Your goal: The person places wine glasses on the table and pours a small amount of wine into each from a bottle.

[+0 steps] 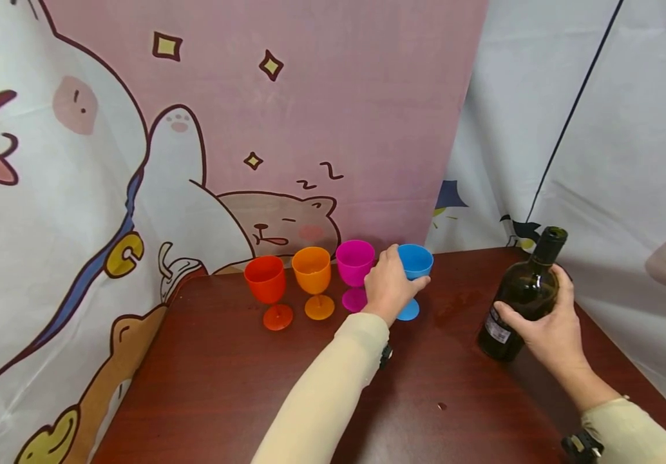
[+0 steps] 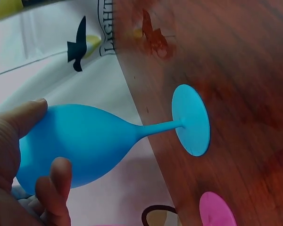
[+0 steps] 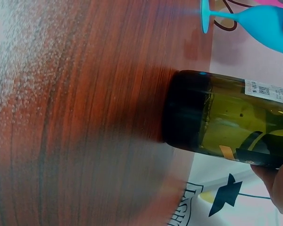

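My left hand [image 1: 392,285] grips the bowl of a blue plastic goblet [image 1: 415,260], thumb on one side and fingers on the other. In the left wrist view the goblet's stem and round foot [image 2: 191,120] show fully; whether the foot touches the table cannot be told. On the right, my right hand [image 1: 559,334] holds a dark green glass wine bottle [image 1: 521,290] round its body. The bottle is uncapped and leans slightly in the head view. A white label [image 3: 265,91] shows on its side. Its base is at or close to the tabletop.
Left of the blue goblet stand a magenta goblet [image 1: 355,261], an orange goblet [image 1: 312,270] and a red goblet [image 1: 266,279] in a row. They stand toward the back of the brown table [image 1: 223,393]. A printed cloth [image 1: 368,116] hangs behind. A small speck [image 1: 442,406] lies near the front.
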### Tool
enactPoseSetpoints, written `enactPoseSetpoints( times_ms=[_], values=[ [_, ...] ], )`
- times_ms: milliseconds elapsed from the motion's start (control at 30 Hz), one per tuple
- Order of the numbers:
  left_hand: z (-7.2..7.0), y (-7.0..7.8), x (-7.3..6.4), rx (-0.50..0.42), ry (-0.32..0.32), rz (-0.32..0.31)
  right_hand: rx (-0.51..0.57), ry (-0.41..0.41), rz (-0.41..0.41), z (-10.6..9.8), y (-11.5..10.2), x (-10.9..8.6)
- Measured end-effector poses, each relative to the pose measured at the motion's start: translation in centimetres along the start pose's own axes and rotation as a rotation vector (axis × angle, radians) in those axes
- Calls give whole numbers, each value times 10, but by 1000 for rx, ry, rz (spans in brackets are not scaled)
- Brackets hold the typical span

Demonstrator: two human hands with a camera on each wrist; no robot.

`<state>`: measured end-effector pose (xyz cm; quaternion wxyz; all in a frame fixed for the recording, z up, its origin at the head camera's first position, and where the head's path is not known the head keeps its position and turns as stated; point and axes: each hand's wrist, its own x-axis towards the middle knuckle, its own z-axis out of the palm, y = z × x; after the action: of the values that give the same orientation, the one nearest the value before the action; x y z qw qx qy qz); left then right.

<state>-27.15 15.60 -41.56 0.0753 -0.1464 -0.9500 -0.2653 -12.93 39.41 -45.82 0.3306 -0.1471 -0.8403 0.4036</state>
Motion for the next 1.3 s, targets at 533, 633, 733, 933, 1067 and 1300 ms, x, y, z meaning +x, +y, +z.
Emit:
enactPoseSetpoints(
  times_ms=[533, 633, 733, 933, 1067, 1300],
  values=[
    [-24, -4, -42, -51, -26, 165, -2, -12, -8, -1, -3, 4],
    [-30, -11, -51, -64, -32, 196, -9, -20, -9, 0, -2, 4],
    [-34, -21, -61, -83, -44, 210, -10, -22, -9, 0, -1, 4],
    [-40, -41, -75, -95, -56, 206, -6, -7, -2, 1, 2, 2],
    [-44, -53, -81, -94, -44, 192, 1, -2, -6, 2, 1, 1],
    [-52, -72, -87, -113, 2, 148, -10, -6, 13, 0, 0, -1]
  ],
)
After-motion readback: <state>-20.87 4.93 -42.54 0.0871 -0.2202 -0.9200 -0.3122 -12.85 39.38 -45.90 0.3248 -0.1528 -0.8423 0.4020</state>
